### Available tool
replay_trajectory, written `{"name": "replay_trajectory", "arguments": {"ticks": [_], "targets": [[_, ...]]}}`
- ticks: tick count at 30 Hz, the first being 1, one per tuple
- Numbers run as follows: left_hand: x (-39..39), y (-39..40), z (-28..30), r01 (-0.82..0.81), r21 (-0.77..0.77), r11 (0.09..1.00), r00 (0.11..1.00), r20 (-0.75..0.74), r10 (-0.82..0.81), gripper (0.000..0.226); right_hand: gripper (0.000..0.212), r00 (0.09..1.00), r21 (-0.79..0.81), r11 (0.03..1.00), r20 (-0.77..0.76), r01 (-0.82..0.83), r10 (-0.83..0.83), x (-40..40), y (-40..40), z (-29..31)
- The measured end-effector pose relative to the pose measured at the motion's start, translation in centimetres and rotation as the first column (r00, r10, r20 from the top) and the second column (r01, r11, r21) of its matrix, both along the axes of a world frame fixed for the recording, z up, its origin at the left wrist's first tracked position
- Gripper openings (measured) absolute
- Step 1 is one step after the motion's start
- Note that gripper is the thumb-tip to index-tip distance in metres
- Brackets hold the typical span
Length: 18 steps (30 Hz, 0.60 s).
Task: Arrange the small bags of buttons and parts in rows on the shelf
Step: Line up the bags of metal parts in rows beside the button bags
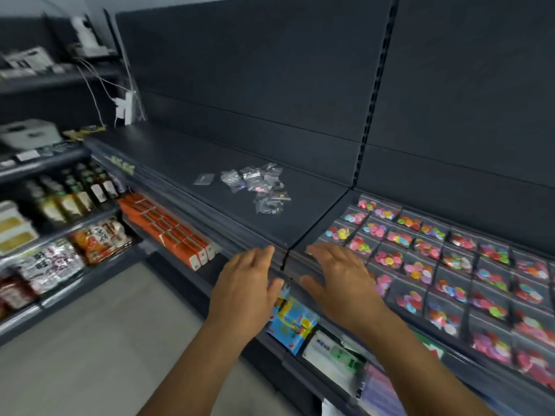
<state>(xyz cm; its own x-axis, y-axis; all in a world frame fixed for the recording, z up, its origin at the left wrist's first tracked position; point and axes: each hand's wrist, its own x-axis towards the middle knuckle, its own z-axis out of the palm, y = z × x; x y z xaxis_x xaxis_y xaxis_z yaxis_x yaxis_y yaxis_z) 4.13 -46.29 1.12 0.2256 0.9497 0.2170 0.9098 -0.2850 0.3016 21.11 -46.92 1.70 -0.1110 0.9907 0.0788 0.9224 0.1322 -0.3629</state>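
On the left shelf section (186,163) the sorting looks barely begun. One flat clear bag (204,178) lies alone at about 11 o'clock from the hands, and just to its right, near 12 o'clock, the loose heap of small bags (259,187) sits jumbled and overlapping, well apart from both hands. No row shows here yet, so by my judgement nearly all of this pile is left to lay out.

The left hand (246,280) hovers at the front lip of the shelf, fingers straight and loosely spread, holding nothing. The right hand (336,277) is beside it, fingers likewise spread and empty, over the near edge of the next section.

At 2 to 3 o'clock, the rows of coloured button bags (435,256) already lie in a tidy grid.

Nothing stands between the hands and the heap. Lower shelves at 9 o'clock hold bottles (75,190) and orange boxes (168,226).
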Motion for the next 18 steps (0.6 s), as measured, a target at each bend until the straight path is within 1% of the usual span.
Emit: {"name": "replay_trajectory", "arguments": {"ticks": [4, 9, 13, 18], "targets": [[-2.9, 2.8, -0.5, -0.047, -0.005, 0.999, 0.999, 0.027, 0.047, 0.061, 0.060, 0.999, -0.013, 0.999, -0.011, -0.052, 0.051, -2.8, 3.8, -0.2], [-4.8, 7.7, -1.1, -0.055, -0.008, 0.998, 0.997, 0.057, 0.055, 0.060, 0.059, 0.996, -0.020, 0.996, -0.017, -0.090, 0.090, -5.1, 9.8, -0.6], [-4.8, 13.0, -1.4, -0.005, -0.017, 1.000, 0.999, 0.045, 0.006, 0.058, 0.054, 0.997, -0.009, 0.998, -0.023, -0.068, 0.068, -5.2, 15.5, -1.0], [-2.9, 18.8, -2.6, 0.093, -0.038, 0.995, 0.996, 0.022, -0.092, 0.052, 0.045, 0.999, -0.030, 0.999, -0.006, -0.038, 0.038, -3.6, 21.8, -2.3]]}}
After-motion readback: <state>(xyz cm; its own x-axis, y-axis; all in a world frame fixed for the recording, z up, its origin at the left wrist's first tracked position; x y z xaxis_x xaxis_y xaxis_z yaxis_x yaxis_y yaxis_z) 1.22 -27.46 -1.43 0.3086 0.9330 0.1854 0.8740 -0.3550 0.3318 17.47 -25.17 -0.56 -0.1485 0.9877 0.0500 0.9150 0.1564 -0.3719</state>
